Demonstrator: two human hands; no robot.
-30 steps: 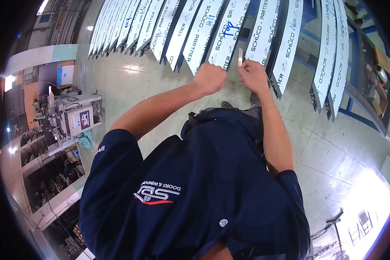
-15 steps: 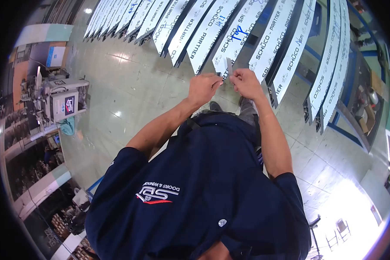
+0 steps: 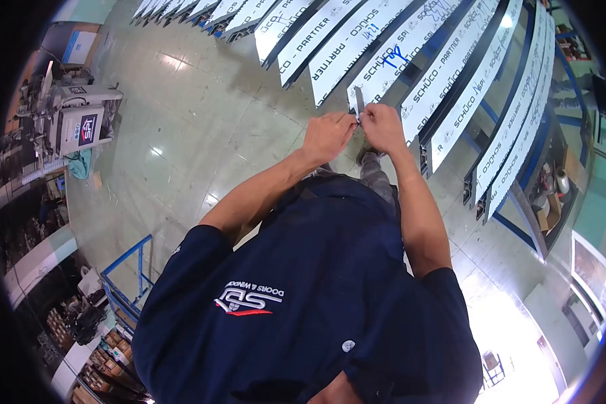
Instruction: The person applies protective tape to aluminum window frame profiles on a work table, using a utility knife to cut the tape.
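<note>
In the head view, a small flat grey strip stands up from the fingers of my right hand, which is closed in a pinch on its near end. My left hand is closed too, its fingertips meeting the right ones at the strip's base. Whatever lies between the left fingers is too small and hidden to name. Just beyond both hands is the angled end of a long profile covered in white printed film with blue handwriting on it.
Several more film-covered profiles lie side by side across the far side, dark cut ends toward me. Blue metal framing shows at the right. A grey machine stands at the left, and a blue frame is at lower left.
My left hand has moved right, and its fingertips now meet the right hand's at the strip. The view has shifted, bringing the blue frame at lower left more into sight.
</note>
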